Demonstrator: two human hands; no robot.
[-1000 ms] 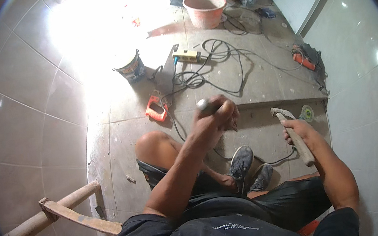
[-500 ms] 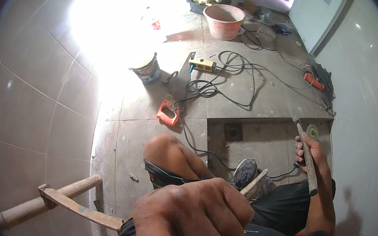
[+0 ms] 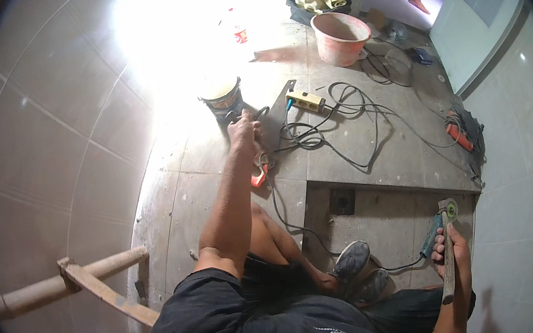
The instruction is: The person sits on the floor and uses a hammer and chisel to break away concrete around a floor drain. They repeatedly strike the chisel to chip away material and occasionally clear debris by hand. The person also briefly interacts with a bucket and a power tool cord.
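Observation:
My left hand reaches forward, its fingers curled, just in front of a dark bucket with a pale top. Something small and dark shows at its fingertips; I cannot make out what it is. An orange-handled tool lies close below that hand, partly covered by my wrist. On the right, my right hand grips a hammer by its worn wooden handle, the head pointing away from me. Right behind the hammer is a teal angle grinder with a green-centred disc. My fingers overlap the grinder, and whether they touch it I cannot tell.
A yellowish power strip and looped black cables lie on the tiles ahead. Beyond stands a pinkish tub. A sunken floor section holds a square drain. Wooden bars stand at left; an orange tool lies right.
My left hand has gone from a fist close to the camera out to the bucket. The right hand with the hammer has dropped nearer to me, uncovering more of the grinder. The view has shifted slightly.

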